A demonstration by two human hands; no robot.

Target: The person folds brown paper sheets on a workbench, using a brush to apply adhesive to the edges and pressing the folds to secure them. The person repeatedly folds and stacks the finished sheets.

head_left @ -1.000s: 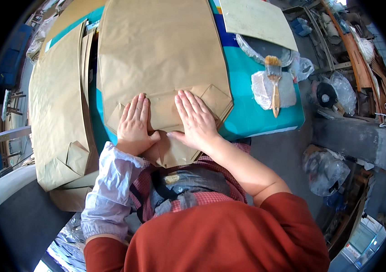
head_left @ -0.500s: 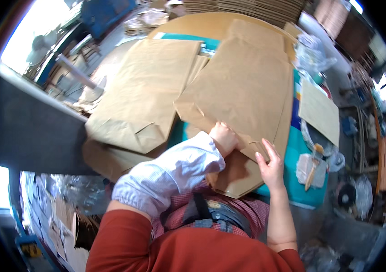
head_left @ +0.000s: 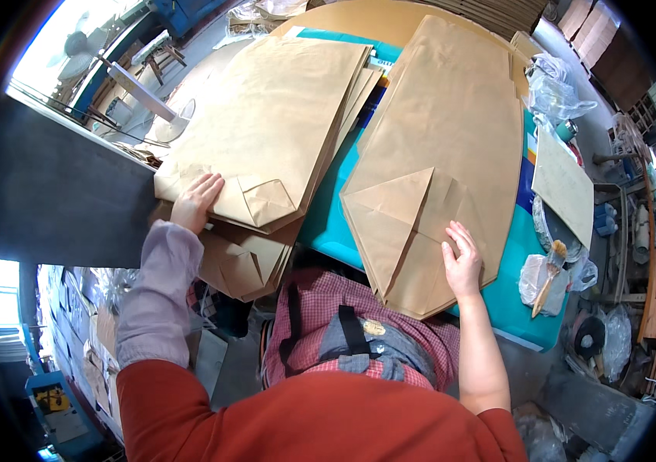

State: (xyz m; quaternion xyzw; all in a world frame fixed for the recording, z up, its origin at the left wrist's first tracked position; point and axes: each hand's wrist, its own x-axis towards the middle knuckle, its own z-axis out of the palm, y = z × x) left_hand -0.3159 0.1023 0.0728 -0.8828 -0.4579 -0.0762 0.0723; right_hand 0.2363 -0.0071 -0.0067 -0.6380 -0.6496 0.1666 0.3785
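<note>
The person was standing at a teal-topped table [head_left: 328,223] covered in big brown paper bags. Their right hand [head_left: 463,266] lay flat and open, fingers spread, on the folded bottom of a large paper bag [head_left: 451,154] that stretched from the near edge of the table up toward the far edge. That bag's bottom end was folded into a pointed, diamond-ish shape with a triangular flap [head_left: 397,204] just left of the hand, and its tip hung over the near edge. Over at the left edge, the left hand [head_left: 197,202] was open too, palm down on the corner of a stack of finished bags [head_left: 266,131], right beside the folded bottom of the top one. More bags [head_left: 247,262] stuck out from under that stack, past the table's edge. Near the right edge sat a glue brush [head_left: 550,273] on a bit of plastic, next to a loose sheet of brown paper [head_left: 563,185], well apart from either hand. Neither hand was gripping anything, just pressing or resting flat.
</note>
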